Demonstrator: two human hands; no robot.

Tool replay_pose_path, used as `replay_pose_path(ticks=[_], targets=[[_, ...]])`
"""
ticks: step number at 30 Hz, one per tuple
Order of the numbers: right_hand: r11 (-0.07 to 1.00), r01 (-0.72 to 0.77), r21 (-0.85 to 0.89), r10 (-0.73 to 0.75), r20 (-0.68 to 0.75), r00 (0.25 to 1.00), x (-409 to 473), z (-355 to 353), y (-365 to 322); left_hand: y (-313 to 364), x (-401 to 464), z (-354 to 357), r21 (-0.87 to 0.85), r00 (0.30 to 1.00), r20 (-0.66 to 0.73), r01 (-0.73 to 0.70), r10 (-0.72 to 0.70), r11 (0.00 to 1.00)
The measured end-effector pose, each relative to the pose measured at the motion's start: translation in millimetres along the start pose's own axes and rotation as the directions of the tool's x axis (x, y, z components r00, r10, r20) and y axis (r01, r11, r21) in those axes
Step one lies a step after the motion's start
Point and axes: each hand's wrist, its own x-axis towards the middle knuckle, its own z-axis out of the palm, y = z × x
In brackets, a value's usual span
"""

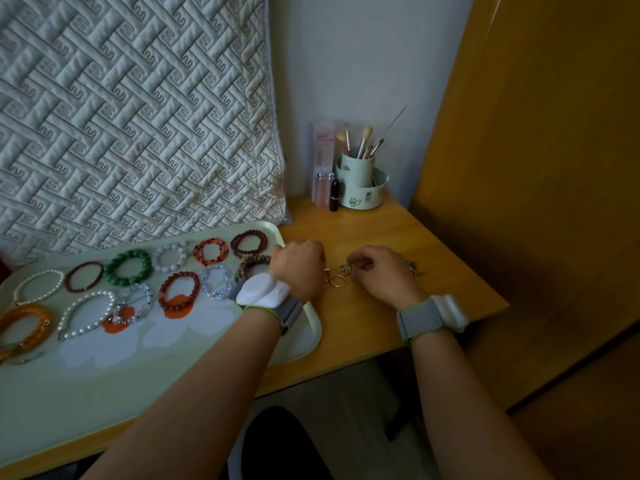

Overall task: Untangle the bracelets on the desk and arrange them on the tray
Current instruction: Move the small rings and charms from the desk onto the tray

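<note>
A pale green tray (304, 344) on the wooden desk (415, 237) carries several bead bracelets laid out in rows, among them a green one (129, 267), an amber one (24, 327) and a dark red one (248, 242). Right of the tray, a small tangle of thin metal bracelets (341, 275) lies on the desk. My left hand (299, 268) sits over the tray's right edge with fingers curled down at the tangle's left side. My right hand (384, 271) pinches the tangle from the right. More metal links (415, 270) show beyond my right hand.
A mint brush holder (363, 181) with makeup brushes, lipsticks (334, 195) and a pink box stands at the desk's back. A quilted white cover (138, 116) hangs behind the tray. The desk's right edge meets a wooden door (536, 168). Both wrists wear grey-strapped white devices.
</note>
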Motion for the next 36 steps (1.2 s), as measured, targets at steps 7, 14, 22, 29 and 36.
replay_pose_path(ticks=[7,14,22,29,36], targets=[[1.0,0.008,0.009,-0.009,0.04,0.999,-1,-2,-2,-11,0,-6,-0.162,1.0,-0.013,-0.027,0.025,0.986],[1.0,0.018,0.017,-0.018,-0.011,1.0,0,4,-10,-29,3,-21,-0.263,0.998,-0.049,0.012,-0.026,0.965],[0.999,-0.037,-0.032,0.033,-0.135,0.99,4,6,-5,-33,2,-25,-0.199,0.999,0.036,0.0,0.008,0.98],[0.992,-0.089,-0.086,0.069,-0.212,0.975,3,-2,3,-23,2,-18,-0.116,0.99,0.133,-0.033,0.048,0.993],[0.992,-0.098,-0.075,0.077,-0.247,0.966,2,-11,7,-6,8,-3,0.072,0.994,0.105,0.018,-0.026,0.997]])
